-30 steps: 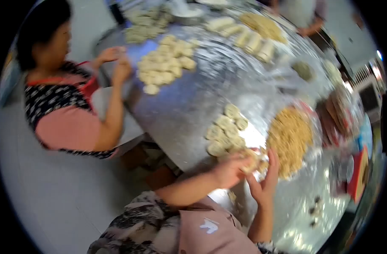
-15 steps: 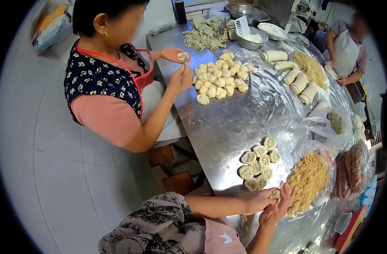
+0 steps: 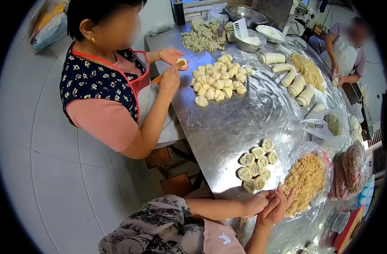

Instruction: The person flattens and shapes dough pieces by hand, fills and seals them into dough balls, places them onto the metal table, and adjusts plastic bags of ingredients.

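Note:
My left hand (image 3: 257,204) is closed in a pinch. It meets my right hand (image 3: 277,207), whose thumb and fingers curl against it while one fingertip sticks up. Whatever lies between them is hidden by the fingers. Just beyond my hands, several round flattened dough pieces (image 3: 254,169) with greenish centres form a cluster on the metal table (image 3: 231,135). To the right, a heap of golden crumbly filling (image 3: 305,182) rests on clear plastic, close to my right fingertips.
At left, a co-worker (image 3: 104,93) holds a small dough round and a stick-like tool beside many dough lumps (image 3: 219,80). Farther back are green filling (image 3: 204,36), metal bowls (image 3: 249,41), dough rolls (image 3: 296,84) and another person (image 3: 345,51). Bagged items (image 3: 349,169) stand at right.
The dough piece seen between my hands half a second ago is now hidden by my fingers. The co-worker at left now holds the tool against the dough round. The view has swung since one second ago.

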`<state>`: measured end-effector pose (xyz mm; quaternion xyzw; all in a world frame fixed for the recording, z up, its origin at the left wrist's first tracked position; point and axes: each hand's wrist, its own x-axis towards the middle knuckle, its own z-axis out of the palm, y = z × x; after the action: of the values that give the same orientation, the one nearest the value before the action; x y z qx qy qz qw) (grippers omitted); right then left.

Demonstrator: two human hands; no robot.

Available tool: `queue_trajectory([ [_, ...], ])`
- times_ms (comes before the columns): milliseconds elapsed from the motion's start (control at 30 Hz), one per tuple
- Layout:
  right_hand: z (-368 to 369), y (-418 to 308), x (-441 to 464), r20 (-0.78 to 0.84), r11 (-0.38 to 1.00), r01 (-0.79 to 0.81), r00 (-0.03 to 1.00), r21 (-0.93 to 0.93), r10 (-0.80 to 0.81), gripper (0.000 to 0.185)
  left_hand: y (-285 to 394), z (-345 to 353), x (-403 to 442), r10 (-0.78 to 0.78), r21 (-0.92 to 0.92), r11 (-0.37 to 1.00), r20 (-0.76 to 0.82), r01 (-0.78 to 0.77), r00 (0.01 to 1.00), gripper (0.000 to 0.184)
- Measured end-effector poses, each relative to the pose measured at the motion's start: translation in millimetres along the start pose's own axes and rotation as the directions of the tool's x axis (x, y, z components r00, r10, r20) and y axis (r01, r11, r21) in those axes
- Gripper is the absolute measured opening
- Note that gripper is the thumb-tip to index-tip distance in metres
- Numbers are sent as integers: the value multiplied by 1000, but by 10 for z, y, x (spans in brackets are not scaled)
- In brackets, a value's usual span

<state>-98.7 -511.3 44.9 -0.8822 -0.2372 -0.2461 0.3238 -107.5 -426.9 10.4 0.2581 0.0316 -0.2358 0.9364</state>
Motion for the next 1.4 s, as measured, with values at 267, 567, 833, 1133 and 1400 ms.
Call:
queue_trajectory([
  [267, -49, 135, 112, 88, 463, -495, 748, 735, 658, 43, -71, 148, 4, 313, 326, 887, 96, -326, 945, 57],
  [567, -126, -109, 139, 385, 4, -466, 737, 885, 555, 65, 268, 191, -149, 643, 793, 263, 280, -550, 712, 20],
  [833, -81, -146, 97, 361, 250, -708, 591, 660, 721, 51, 274, 151, -206, 565, 910, -89, 381, -405, 732, 66],
  [1133, -93, -185, 99, 193, 853, -401, 915, 336, 354, 35, 124, 258, -22, 454, 607, 703, 17, -370, 891, 64],
  [1400, 7, 187, 194, 126, 619, -542, 801, 569, 585, 69, 69, 443, -72, 301, 537, 816, -72, -217, 951, 49],
])
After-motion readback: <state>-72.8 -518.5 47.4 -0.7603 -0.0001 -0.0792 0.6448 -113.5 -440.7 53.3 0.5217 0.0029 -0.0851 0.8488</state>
